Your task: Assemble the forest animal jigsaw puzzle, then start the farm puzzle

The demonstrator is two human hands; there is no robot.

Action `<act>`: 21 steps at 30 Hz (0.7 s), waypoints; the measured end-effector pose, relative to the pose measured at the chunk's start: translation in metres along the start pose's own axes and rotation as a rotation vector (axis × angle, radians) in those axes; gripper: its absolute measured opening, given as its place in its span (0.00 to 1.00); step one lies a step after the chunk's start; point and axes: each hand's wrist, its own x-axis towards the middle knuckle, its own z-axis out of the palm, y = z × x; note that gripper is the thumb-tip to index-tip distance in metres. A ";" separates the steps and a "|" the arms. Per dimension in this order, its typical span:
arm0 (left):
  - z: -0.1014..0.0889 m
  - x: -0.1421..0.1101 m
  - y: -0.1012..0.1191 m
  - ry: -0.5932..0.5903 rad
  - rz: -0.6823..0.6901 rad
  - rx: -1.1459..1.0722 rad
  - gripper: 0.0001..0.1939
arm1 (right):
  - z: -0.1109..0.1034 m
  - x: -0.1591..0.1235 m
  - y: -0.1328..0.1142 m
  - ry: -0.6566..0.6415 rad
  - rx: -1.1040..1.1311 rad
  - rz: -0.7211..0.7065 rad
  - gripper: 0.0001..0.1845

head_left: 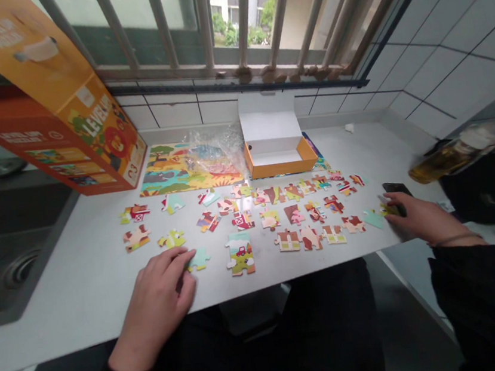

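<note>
My left hand [159,295] rests near the counter's front edge, its fingers loosely bent and the thumb apart. Its index fingertip touches the edge of a pale blue-green puzzle piece [201,257]. To the right of that piece lies a joined section with a red tractor [240,251]. At the far right, my right hand [418,218] pinches a yellow-green puzzle piece [389,209], partly hidden by the fingers. A light teal piece [373,218] lies just left of it. Several loose pieces, among them a cow-patterned piece [310,238] and a red barn piece [243,220], spread between the hands.
Behind the pieces stands an open orange box [283,166] with a white lid. Crinkled clear plastic [220,147] lies on a colourful animal picture sheet [165,177]. A tall orange puzzle box [85,148] stands at left, beside a sink [27,267]. A dark phone-like object [396,189] lies behind my right hand.
</note>
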 end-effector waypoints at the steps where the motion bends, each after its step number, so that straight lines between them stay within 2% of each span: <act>1: -0.001 0.000 0.001 -0.001 -0.009 -0.006 0.18 | -0.001 0.007 0.003 -0.057 0.012 -0.004 0.30; 3: -0.002 0.000 0.004 -0.003 -0.030 -0.021 0.18 | -0.002 0.019 0.008 -0.189 0.016 -0.014 0.32; 5: -0.003 -0.001 0.006 -0.003 -0.049 -0.039 0.18 | -0.003 0.030 0.010 -0.236 0.000 -0.022 0.30; 11: -0.004 -0.005 0.006 -0.002 -0.074 -0.079 0.17 | -0.010 0.042 0.002 -0.212 -0.068 -0.131 0.07; 14: -0.004 -0.006 0.006 -0.016 -0.090 -0.092 0.17 | -0.019 0.036 -0.010 -0.177 -0.067 -0.137 0.07; 16: -0.003 -0.005 0.006 -0.021 -0.097 -0.091 0.17 | -0.028 0.028 -0.025 -0.118 -0.053 -0.138 0.09; 18: -0.003 -0.005 0.006 -0.023 -0.096 -0.090 0.17 | -0.037 0.014 -0.050 -0.027 -0.015 -0.140 0.12; 20: -0.003 -0.005 0.005 -0.017 -0.090 -0.088 0.17 | -0.042 -0.005 -0.087 0.057 0.077 -0.086 0.18; 21: -0.003 -0.005 0.004 -0.009 -0.081 -0.090 0.16 | -0.041 -0.017 -0.110 0.084 0.200 -0.050 0.23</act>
